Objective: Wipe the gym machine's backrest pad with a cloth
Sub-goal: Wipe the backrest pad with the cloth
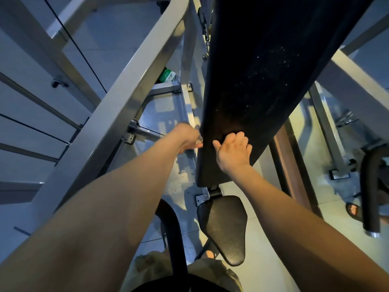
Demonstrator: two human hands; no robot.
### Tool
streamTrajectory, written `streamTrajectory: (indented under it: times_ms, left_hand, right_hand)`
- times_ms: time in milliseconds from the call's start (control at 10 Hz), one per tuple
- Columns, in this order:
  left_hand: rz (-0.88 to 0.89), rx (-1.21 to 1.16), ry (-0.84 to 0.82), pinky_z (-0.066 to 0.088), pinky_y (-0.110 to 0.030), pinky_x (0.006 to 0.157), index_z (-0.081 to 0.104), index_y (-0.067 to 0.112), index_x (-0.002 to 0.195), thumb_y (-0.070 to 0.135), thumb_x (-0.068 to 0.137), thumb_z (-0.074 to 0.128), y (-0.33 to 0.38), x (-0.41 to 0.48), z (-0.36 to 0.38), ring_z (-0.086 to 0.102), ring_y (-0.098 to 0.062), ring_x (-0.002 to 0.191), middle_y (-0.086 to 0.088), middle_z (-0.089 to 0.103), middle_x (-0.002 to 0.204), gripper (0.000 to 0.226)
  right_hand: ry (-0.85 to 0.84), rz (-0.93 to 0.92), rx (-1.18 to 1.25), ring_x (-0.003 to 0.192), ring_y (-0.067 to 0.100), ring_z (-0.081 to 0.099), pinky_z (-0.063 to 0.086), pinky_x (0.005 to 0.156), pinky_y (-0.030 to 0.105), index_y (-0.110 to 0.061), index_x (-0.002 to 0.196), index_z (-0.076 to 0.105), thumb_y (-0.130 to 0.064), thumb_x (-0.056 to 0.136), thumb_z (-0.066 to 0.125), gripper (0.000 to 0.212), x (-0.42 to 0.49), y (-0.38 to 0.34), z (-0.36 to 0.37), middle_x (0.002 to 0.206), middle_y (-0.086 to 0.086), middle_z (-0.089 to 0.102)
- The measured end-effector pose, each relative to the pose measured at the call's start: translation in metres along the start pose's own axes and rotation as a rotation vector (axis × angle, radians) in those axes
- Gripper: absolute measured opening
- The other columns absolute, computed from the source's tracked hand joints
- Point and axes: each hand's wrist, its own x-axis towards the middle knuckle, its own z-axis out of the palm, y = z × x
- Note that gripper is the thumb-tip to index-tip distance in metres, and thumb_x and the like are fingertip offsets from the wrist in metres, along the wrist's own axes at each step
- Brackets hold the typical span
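Note:
The long black backrest pad (259, 81) slopes from the top of the view down to the middle, with pale specks on its upper part. My right hand (232, 151) rests on the pad's lower end, thumb apart and fingers bent against the surface; nothing shows in it. My left hand (187, 137), blurred, is at the pad's left edge, its fingers closed on a small pale crumpled bit that looks like a cloth (199, 141). Most of the cloth is hidden in the hand.
The black seat pad (225, 228) sits below the backrest. A grey frame beam (117, 114) runs diagonally on the left, with a black curved bar (172, 234) near my legs. At the right are a black padded roller (370, 197) and another person's sandalled foot (353, 209).

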Motion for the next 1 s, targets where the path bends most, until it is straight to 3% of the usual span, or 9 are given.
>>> streamTrajectory:
  times_ms: [100,200,300,400,500,600,700,900,1000]
  left_hand:
    - [0.098,-0.047,-0.083,0.060,-0.037,0.092,0.062,-0.010,0.115,0.012,0.098,0.065,0.005,0.004,-0.008,0.073,-0.018,0.082,-0.013,0.072,0.091,0.027]
    - [0.077,0.048,-0.053,0.062,-0.023,0.073,0.064,-0.003,0.094,0.012,0.098,0.063,-0.003,0.000,0.001,0.072,-0.016,0.074,-0.013,0.071,0.086,0.016]
    - [0.105,0.143,-0.044,0.064,-0.029,0.074,0.067,-0.006,0.107,0.009,0.092,0.066,-0.011,0.012,0.007,0.075,-0.024,0.086,-0.016,0.075,0.098,0.020]
    - [0.018,0.109,-0.009,0.063,-0.035,0.083,0.064,-0.005,0.121,0.008,0.090,0.069,-0.016,0.020,0.011,0.073,-0.028,0.101,-0.016,0.071,0.114,0.034]
    - [0.081,0.480,-0.106,0.054,-0.032,0.097,0.061,0.004,0.131,0.020,0.099,0.062,-0.030,0.030,0.024,0.063,-0.027,0.118,-0.010,0.064,0.128,0.036]
    - [-0.016,0.090,-0.062,0.063,-0.033,0.082,0.060,-0.003,0.129,0.002,0.095,0.063,-0.027,0.039,0.021,0.070,-0.023,0.095,-0.014,0.068,0.119,0.035]
    - [0.059,0.036,-0.048,0.064,-0.041,0.079,0.063,-0.008,0.111,0.002,0.094,0.066,-0.009,0.026,0.002,0.075,-0.020,0.072,-0.011,0.073,0.084,0.020]
    - [0.522,-0.130,0.099,0.063,-0.032,0.065,0.067,-0.017,0.086,0.007,0.096,0.063,0.038,-0.026,-0.012,0.069,-0.023,0.064,-0.028,0.065,0.077,0.026]
    - [0.668,0.149,0.226,0.049,-0.033,0.055,0.053,0.009,0.052,0.019,0.095,0.061,0.027,-0.028,-0.012,0.050,-0.025,0.051,-0.010,0.046,0.049,0.045]
  right_hand:
    - [-0.008,-0.002,0.021,0.116,0.037,0.043,0.036,0.098,0.048,-0.006,0.122,0.048,-0.053,0.107,0.038,0.051,0.000,-0.001,0.000,0.127,0.017,0.043]
    - [-0.007,-0.007,0.013,0.116,0.038,0.042,0.036,0.097,0.048,-0.005,0.123,0.047,-0.053,0.107,0.037,0.051,0.003,0.002,0.001,0.126,0.017,0.042]
    - [0.023,-0.011,0.004,0.114,0.038,0.043,0.036,0.096,0.048,-0.005,0.122,0.048,-0.052,0.107,0.038,0.051,0.004,0.003,0.005,0.126,0.018,0.043]
    - [0.062,-0.014,0.009,0.109,0.039,0.045,0.038,0.091,0.049,-0.004,0.117,0.050,-0.051,0.106,0.041,0.050,0.004,0.004,0.008,0.122,0.019,0.046]
    - [0.085,-0.022,0.007,0.105,0.040,0.047,0.039,0.087,0.049,-0.003,0.113,0.052,-0.051,0.105,0.044,0.049,0.005,0.005,0.011,0.117,0.019,0.048]
    - [0.108,-0.037,0.021,0.101,0.040,0.048,0.040,0.084,0.049,-0.003,0.108,0.053,-0.050,0.104,0.049,0.048,0.005,0.005,0.015,0.112,0.020,0.049]
    - [0.091,-0.029,0.039,0.102,0.040,0.047,0.038,0.085,0.048,-0.003,0.109,0.052,-0.050,0.104,0.048,0.048,0.003,0.002,0.012,0.114,0.021,0.049]
    - [0.024,0.013,0.032,0.114,0.037,0.043,0.037,0.096,0.048,-0.005,0.122,0.049,-0.053,0.106,0.040,0.051,0.000,0.000,0.001,0.125,0.017,0.044]
    - [0.007,0.011,0.045,0.115,0.036,0.043,0.037,0.097,0.048,-0.006,0.124,0.048,-0.054,0.106,0.039,0.052,-0.002,0.000,-0.003,0.125,0.016,0.044]
